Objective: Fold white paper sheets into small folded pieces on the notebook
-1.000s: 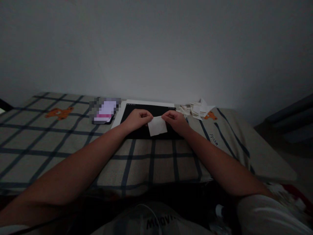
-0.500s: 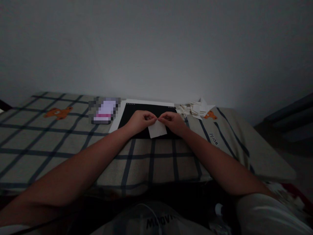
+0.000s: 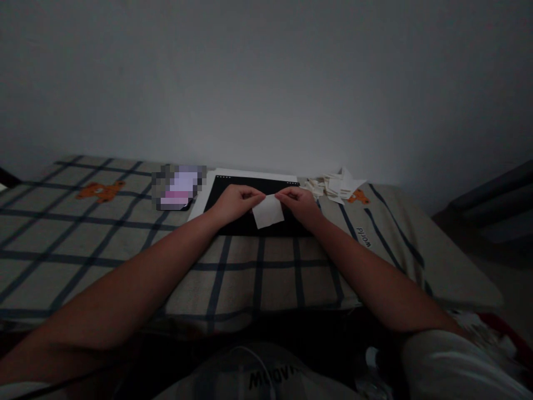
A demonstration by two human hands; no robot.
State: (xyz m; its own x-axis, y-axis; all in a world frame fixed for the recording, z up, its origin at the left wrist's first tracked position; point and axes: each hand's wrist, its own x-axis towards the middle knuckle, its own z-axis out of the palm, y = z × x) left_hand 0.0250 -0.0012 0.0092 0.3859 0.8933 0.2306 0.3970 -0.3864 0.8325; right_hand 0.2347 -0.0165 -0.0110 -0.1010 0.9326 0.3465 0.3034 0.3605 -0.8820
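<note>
We pinch the white paper slip (image 3: 268,211) between both hands: left hand (image 3: 235,201) closed on its far-left corner, right hand (image 3: 300,203) closed on its far-right corner. The slip hangs toward us from the fingertips, tilted, roughly square, midway between the hands. It lies over the black board (image 3: 250,191) on the plaid cloth (image 3: 125,244). Paper scraps (image 3: 335,186) sit far right.
</note>
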